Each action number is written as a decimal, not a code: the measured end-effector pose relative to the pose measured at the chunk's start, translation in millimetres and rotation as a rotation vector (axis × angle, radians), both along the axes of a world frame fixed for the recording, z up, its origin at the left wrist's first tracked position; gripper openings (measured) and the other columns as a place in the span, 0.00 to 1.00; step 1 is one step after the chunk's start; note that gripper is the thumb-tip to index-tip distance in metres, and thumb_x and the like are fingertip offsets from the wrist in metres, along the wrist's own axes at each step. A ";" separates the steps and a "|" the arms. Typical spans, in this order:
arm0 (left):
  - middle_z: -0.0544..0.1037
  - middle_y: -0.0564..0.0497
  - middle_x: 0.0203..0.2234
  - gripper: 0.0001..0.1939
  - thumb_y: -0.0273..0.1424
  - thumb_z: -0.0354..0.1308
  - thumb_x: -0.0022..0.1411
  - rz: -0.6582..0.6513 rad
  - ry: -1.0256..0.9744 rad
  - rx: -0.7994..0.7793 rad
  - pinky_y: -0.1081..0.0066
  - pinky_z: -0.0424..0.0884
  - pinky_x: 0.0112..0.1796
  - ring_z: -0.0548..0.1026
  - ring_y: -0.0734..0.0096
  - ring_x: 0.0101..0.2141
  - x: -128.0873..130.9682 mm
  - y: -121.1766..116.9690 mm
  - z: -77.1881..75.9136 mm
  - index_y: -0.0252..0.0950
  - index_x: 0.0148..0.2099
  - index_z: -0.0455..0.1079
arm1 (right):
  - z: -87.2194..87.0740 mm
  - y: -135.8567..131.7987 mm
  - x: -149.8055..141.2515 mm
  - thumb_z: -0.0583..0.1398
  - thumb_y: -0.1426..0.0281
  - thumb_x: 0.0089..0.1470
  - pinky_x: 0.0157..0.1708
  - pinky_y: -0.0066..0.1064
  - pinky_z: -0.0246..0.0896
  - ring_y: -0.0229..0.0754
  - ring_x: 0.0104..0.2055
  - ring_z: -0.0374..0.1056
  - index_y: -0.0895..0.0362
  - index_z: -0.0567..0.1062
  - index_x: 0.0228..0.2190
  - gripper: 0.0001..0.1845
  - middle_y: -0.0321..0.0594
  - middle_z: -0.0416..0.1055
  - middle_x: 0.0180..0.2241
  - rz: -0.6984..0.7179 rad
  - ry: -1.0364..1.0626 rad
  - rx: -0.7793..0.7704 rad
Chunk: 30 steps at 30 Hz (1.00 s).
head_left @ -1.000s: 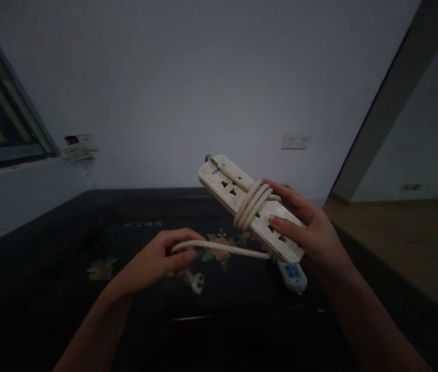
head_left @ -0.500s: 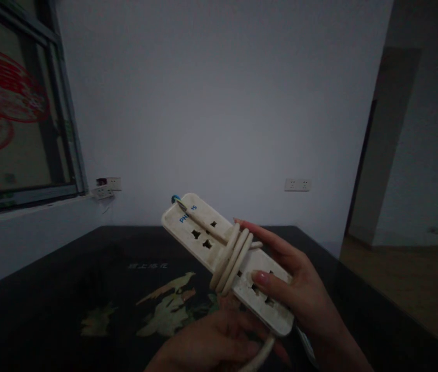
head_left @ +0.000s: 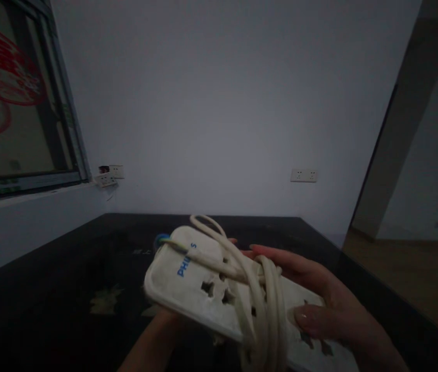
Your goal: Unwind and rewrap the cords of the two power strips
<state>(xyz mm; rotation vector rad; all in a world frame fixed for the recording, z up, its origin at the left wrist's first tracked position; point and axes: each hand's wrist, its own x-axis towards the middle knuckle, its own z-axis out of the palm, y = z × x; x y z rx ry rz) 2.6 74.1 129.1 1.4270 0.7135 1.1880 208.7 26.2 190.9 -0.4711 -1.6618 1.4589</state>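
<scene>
A dirty white power strip (head_left: 187, 305) with blue lettering lies tilted in front of me, its right end closer and lower. Its off-white cord (head_left: 271, 310) is wound several times around the middle, and a loose loop rises above the upper edge. Blue and yellow-green wire ends show at the left end. My right hand (head_left: 327, 305) grips the right part, thumb on the socket face and fingers along the far edge. My left hand (head_left: 160, 330) reaches beneath and behind the strip; its fingers are mostly hidden, so I cannot see what they hold.
A black table (head_left: 67, 274) with a leaf-like print (head_left: 105, 300) spreads below. Beyond it stands a white wall with a socket plate (head_left: 304, 175) and another loose-hanging socket (head_left: 106, 179) by the window (head_left: 17, 129). Wooden floor (head_left: 389, 274) lies at the right.
The strip has come closer and lower, turning flatter. My left hand has moved from the cord at the lower end to behind the strip, and a cord loop now stands above it.
</scene>
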 end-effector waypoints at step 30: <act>0.77 0.45 0.43 0.22 0.37 0.59 0.59 -0.150 0.318 0.039 0.67 0.73 0.34 0.77 0.62 0.35 7.8 -2.6 -14.0 0.40 0.55 0.65 | -18.7 33.3 -6.9 0.64 0.68 0.46 0.31 0.29 0.72 0.41 0.38 0.74 0.49 0.70 0.51 0.28 0.40 0.72 0.49 -0.130 0.191 -0.052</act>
